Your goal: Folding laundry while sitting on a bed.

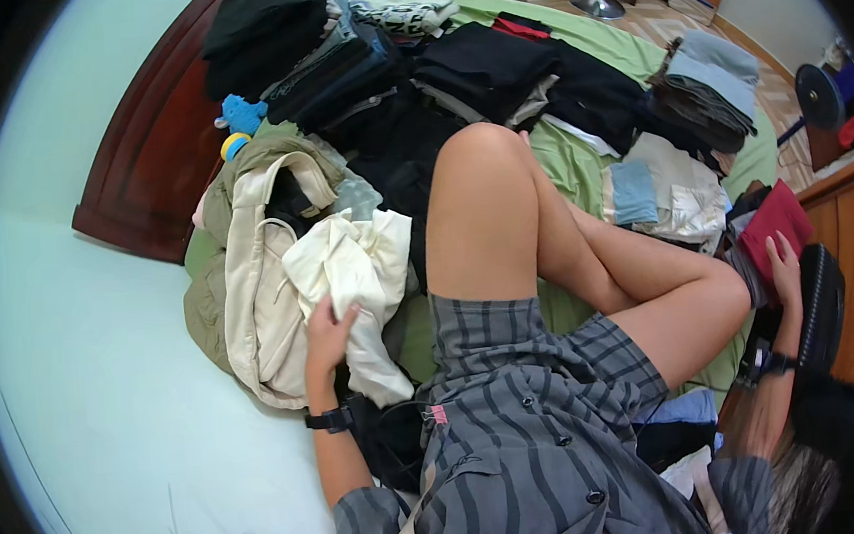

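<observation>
My left hand [329, 335] is at the lower part of a cream-white cloth garment [356, 272], thumb and fingers at its fabric; the fingertips are partly hidden, so a firm grip cannot be told. Under and beside that garment lies a beige hooded jacket [249, 296], with olive cloth [208, 307] behind it. On the other side, my right hand [783, 269] touches a folded dark red cloth [774, 228] on top of a small pile with grey cloth [743, 272]. Its thumb and fingers look spread along the red cloth's near edge.
Folded dark clothes [486, 63] lie across the green bedsheet [570, 173]. A stack with light blue denim [712, 67] stands at the right, near folded pale clothes [681, 194]. A blue plush toy [242, 114] sits by the wooden headboard [153, 138]. A black case [822, 311] is beside my right hand.
</observation>
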`<state>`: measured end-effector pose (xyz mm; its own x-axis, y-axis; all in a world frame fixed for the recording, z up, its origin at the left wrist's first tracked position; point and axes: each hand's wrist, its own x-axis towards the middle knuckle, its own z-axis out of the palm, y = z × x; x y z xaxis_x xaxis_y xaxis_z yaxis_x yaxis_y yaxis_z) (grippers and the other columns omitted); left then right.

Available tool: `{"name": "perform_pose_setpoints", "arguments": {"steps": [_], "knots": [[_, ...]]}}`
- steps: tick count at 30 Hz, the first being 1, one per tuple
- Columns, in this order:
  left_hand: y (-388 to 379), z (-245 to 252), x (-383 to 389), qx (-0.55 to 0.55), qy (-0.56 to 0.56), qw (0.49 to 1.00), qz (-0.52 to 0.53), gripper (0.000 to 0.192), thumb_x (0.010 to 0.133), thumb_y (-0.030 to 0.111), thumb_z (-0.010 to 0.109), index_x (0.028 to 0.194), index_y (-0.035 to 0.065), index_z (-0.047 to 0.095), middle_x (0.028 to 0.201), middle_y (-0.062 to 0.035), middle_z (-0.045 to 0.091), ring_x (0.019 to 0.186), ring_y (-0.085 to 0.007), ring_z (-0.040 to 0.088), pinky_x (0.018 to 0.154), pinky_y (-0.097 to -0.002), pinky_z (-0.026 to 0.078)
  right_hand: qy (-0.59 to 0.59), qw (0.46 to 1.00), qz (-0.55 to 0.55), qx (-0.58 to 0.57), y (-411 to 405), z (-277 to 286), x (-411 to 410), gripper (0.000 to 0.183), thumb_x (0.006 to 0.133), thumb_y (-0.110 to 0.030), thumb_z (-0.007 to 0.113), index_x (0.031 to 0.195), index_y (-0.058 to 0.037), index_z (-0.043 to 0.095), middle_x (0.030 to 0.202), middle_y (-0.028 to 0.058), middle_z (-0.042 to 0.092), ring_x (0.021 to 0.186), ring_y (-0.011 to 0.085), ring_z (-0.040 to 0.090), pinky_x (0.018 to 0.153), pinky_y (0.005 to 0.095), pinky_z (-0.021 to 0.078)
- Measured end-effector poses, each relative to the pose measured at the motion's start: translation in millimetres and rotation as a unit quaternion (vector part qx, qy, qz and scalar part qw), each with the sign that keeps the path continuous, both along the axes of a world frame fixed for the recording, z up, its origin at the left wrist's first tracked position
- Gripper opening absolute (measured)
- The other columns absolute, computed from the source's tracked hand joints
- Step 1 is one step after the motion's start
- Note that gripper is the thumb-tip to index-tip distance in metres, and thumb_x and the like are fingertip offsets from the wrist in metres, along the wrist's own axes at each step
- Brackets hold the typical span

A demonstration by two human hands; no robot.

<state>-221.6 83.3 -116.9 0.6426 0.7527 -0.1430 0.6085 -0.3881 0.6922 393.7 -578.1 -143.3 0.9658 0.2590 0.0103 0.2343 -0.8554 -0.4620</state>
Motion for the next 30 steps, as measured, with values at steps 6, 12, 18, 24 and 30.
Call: {"name": "perform_pose_setpoints", "arguments": {"steps": [6, 12, 18, 24, 30], "knots": [[-5, 167, 106, 0.016, -0.245, 0.968, 0.058, 0.019, 0.103, 0.016, 0.066, 0.107, -0.0024, 0.064, 0.082, -0.0092, 0.066, 0.075, -0.0117, 0.055, 0.071, -0.0337, 0.048, -0.018, 0.946, 0.164, 0.279, 195, 129, -135, 0.035, 0.109, -0.021, 0.057, 0.134, 0.0027, 0.063, 0.122, 0.0096, 0.07, 0.116, 0.0169, 0.064, 0.099, 0.0316, 0.0501], [-11, 230, 220, 0.051, -0.307, 0.949, -0.059, 0.035, 0.102, 0.017, 0.069, 0.072, 0.0015, 0.058, 0.062, 0.0066, 0.047, 0.061, -0.0024, 0.035, 0.053, -0.0264, 0.027, 0.104, 0.798, 0.506, 0.311, 403, 161, -281, 0.071, 0.085, -0.027, 0.087, 0.143, 0.0, 0.056, 0.136, 0.0193, 0.065, 0.127, 0.0344, 0.063, 0.107, 0.0403, 0.0486], [12, 234, 295, -0.355, -0.467, 0.805, -0.088, 0.027, 0.108, 0.023, 0.06, 0.104, -0.0019, 0.07, 0.093, -0.0074, 0.075, 0.079, -0.0124, 0.073, 0.073, -0.0267, 0.059, 0.032, 0.833, 0.397, 0.384, 453, 127, -235, 0.036, 0.091, -0.009, 0.075, 0.125, -0.0009, 0.068, 0.126, 0.0144, 0.069, 0.112, 0.0277, 0.07, 0.099, 0.0362, 0.0539], [14, 211, 340, -0.462, -0.401, 0.762, -0.212, 0.032, 0.109, 0.024, 0.057, 0.123, -0.0038, 0.063, 0.113, -0.0117, 0.074, 0.1, -0.0201, 0.074, 0.088, -0.0358, 0.061, 0.012, 0.792, 0.193, 0.579, 479, 175, -192, 0.027, 0.091, -0.004, 0.072, 0.118, 0.0004, 0.07, 0.13, 0.01, 0.068, 0.115, 0.0207, 0.067, 0.096, 0.0339, 0.0531], [-40, 183, 347, -0.008, -0.358, 0.862, -0.357, 0.067, 0.086, 0.026, 0.085, 0.142, 0.0019, 0.056, 0.144, -0.0184, 0.059, 0.135, -0.0344, 0.056, 0.106, -0.045, 0.049, 0.151, 0.778, 0.198, 0.576, 436, 177, -142, 0.024, 0.091, -0.004, 0.066, 0.113, 0.0011, 0.073, 0.101, 0.0016, 0.075, 0.095, 0.0088, 0.067, 0.083, 0.0265, 0.0547]]}}
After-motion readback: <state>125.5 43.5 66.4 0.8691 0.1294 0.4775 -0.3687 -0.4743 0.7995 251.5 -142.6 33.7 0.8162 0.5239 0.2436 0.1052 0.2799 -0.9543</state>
